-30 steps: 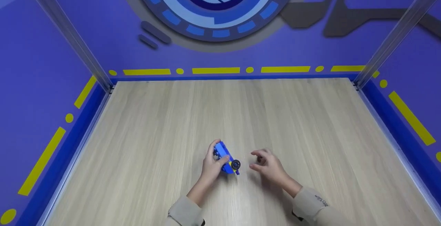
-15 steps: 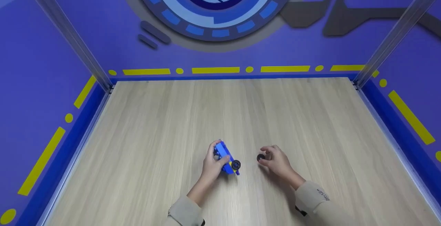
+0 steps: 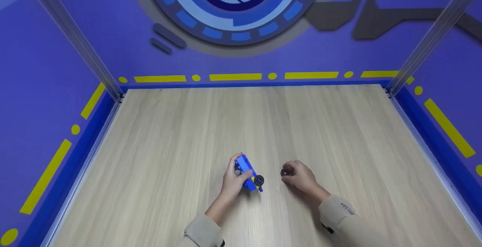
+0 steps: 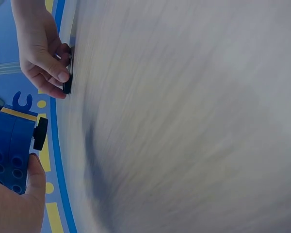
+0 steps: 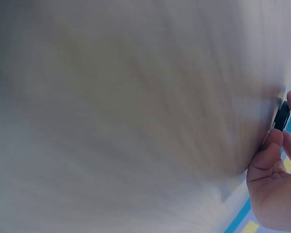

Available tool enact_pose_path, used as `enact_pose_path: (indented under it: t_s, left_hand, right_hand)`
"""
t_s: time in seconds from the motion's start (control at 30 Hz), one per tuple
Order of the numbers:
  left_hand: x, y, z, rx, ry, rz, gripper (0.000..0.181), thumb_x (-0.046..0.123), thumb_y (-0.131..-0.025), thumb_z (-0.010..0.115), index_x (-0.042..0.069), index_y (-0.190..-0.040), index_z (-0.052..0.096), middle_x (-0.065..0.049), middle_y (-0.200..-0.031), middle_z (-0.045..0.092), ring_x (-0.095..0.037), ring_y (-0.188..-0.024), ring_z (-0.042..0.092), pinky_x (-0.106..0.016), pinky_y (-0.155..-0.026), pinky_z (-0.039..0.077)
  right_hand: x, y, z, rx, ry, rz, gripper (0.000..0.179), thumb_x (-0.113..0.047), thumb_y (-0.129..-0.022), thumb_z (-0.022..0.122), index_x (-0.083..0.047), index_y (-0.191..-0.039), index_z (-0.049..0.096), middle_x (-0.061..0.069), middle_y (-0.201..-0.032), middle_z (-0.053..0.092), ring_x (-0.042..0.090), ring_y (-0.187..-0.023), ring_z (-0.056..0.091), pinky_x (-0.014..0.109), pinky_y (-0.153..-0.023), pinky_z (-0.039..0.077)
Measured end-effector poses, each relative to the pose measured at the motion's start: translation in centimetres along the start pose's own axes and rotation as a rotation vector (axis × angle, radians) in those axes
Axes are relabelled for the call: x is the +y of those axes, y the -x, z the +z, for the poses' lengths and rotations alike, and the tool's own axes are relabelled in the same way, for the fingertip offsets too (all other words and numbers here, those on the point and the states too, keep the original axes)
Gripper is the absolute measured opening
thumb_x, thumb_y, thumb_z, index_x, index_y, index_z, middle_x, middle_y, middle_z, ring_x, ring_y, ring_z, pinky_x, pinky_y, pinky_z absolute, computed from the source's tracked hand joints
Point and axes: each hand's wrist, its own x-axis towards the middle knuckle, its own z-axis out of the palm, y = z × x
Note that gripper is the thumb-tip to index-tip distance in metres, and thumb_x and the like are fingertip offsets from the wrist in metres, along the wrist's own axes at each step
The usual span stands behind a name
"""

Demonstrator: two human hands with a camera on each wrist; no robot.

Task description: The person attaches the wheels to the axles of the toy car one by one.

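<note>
My left hand (image 3: 232,182) grips a blue toy car (image 3: 242,163) tilted above the table, thumb across its side. A black wheel (image 3: 258,180) is fitted beside a yellow strip at the car's near end. In the left wrist view the car (image 4: 12,145) shows studs, a blue hook and wheels on both sides. My right hand (image 3: 301,175) pinches a loose black toy wheel (image 3: 285,172) between thumb and fingers. That wheel (image 4: 67,86) lies flat at the tabletop in the left wrist view. Fingers hide part of it in the right wrist view.
The pale wooden table (image 3: 188,126) spreads around both hands. Blue-purple panels with yellow dashes wall it at the back (image 3: 241,66) and on both sides. Clear posts (image 3: 433,36) stand at the rear corners.
My right hand has drawn back slightly to the right, and its spread thumb and fingers have come together on the loose wheel. The left hand and the car stay nearly still.
</note>
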Motion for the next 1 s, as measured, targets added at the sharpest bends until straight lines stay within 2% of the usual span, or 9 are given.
enact_pose_path:
  t_s: [0.3, 0.43, 0.57, 0.73, 0.87, 1.0]
  left_hand:
    - [0.3, 0.2, 0.1, -0.004, 0.024, -0.01, 0.055, 0.009, -0.085, 0.052, 0.014, -0.135, 0.028, -0.028, -0.137, 0.025, -0.047, -0.117, 0.038, -0.051, -0.086, 0.042]
    - [0.3, 0.3, 0.1, -0.002, 0.021, -0.016, 0.055, 0.009, -0.085, 0.052, 0.013, -0.135, 0.028, -0.028, -0.138, 0.024, -0.048, -0.119, 0.035, -0.052, -0.087, 0.041]
    - [-0.8, -0.2, 0.1, -0.005, 0.014, -0.017, 0.058, 0.01, -0.084, 0.054, 0.014, -0.135, 0.028, -0.027, -0.139, 0.023, -0.049, -0.12, 0.033, -0.054, -0.087, 0.04]
    - [-2.6, -1.1, 0.2, -0.004, 0.001, -0.016, 0.059, 0.014, -0.082, 0.057, 0.019, -0.135, 0.03, -0.024, -0.14, 0.025, -0.047, -0.12, 0.033, -0.054, -0.086, 0.041]
    - [-3.0, -1.4, 0.4, -0.001, -0.005, -0.032, 0.059, 0.015, -0.082, 0.058, 0.023, -0.134, 0.031, -0.022, -0.139, 0.027, -0.045, -0.119, 0.036, -0.053, -0.084, 0.043]
    - [-3.1, -1.4, 0.7, -0.002, -0.015, -0.051, 0.058, 0.016, -0.081, 0.059, 0.025, -0.133, 0.033, -0.021, -0.138, 0.029, -0.043, -0.118, 0.037, -0.051, -0.084, 0.043]
  right_hand:
    - [0.0, -0.1, 0.2, 0.011, 0.039, -0.021, 0.024, -0.012, -0.072, 0.069, -0.01, -0.095, 0.062, 0.001, -0.088, 0.054, 0.016, -0.084, 0.055, 0.036, -0.077, 0.045]
    - [0.0, 0.0, 0.2, 0.017, 0.042, -0.018, 0.023, -0.012, -0.072, 0.069, -0.011, -0.095, 0.063, 0.001, -0.087, 0.054, 0.015, -0.083, 0.054, 0.036, -0.076, 0.045]
    - [0.0, 0.1, 0.2, 0.021, 0.032, -0.022, 0.025, -0.011, -0.071, 0.07, -0.01, -0.095, 0.064, 0.001, -0.085, 0.054, 0.013, -0.079, 0.052, 0.031, -0.07, 0.044]
    - [-0.8, 0.0, -0.3, 0.038, -0.035, -0.017, 0.029, -0.009, -0.071, 0.07, -0.008, -0.1, 0.064, 0.001, -0.085, 0.053, 0.011, -0.072, 0.049, 0.024, -0.061, 0.04]
    - [-1.8, 0.0, -0.9, 0.067, -0.092, -0.024, 0.032, -0.01, -0.069, 0.071, -0.007, -0.101, 0.064, 0.001, -0.087, 0.055, 0.012, -0.074, 0.05, 0.024, -0.065, 0.04]
    - [-2.6, 0.1, -1.1, 0.083, -0.106, -0.057, 0.032, -0.01, -0.069, 0.072, -0.007, -0.1, 0.065, 0.0, -0.087, 0.056, 0.011, -0.073, 0.05, 0.023, -0.063, 0.04]
